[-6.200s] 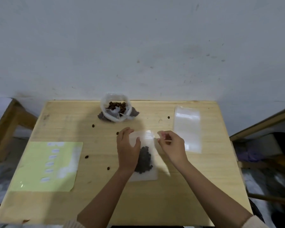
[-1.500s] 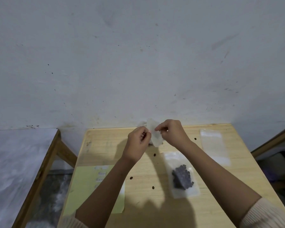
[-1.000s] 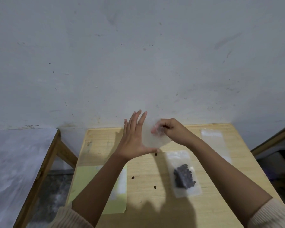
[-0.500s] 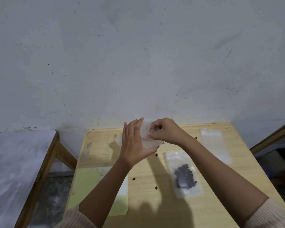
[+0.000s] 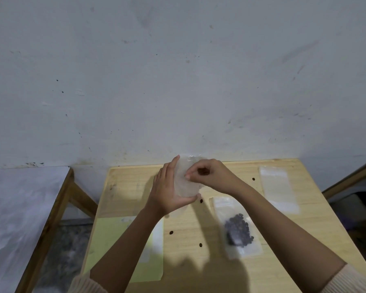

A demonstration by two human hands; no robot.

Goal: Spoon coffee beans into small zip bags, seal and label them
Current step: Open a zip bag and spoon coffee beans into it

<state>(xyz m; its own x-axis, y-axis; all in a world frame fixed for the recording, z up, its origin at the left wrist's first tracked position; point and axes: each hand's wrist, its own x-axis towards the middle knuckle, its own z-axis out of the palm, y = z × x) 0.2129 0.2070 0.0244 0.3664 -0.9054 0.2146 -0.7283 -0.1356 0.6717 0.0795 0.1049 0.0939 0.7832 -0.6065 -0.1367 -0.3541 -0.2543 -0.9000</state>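
A crumpled translucent plastic bag [image 5: 184,185] is held up above the far middle of the wooden table [image 5: 188,267]. My left hand [image 5: 167,191] backs it with straight fingers, the thumb hooked under its lower edge. My right hand [image 5: 211,174] pinches its front near the top. I cannot tell what is inside it. A small zip bag with dark coffee beans [image 5: 238,229] lies flat on the table under my right forearm. An empty clear zip bag [image 5: 277,187] lies at the far right. A pale green label sheet [image 5: 118,240] lies at the left, partly under my left arm.
Loose coffee beans [image 5: 171,232] are scattered over the table's middle and far side. A second, white-topped table [image 5: 19,197] stands to the left across a gap. A grey wall rises right behind the table. Dark clutter sits beyond the right edge.
Since a second ago my left hand has closed in on the translucent bag and my right hand has moved its pinch to the bag's front. The view has shifted left since the earliest frame.
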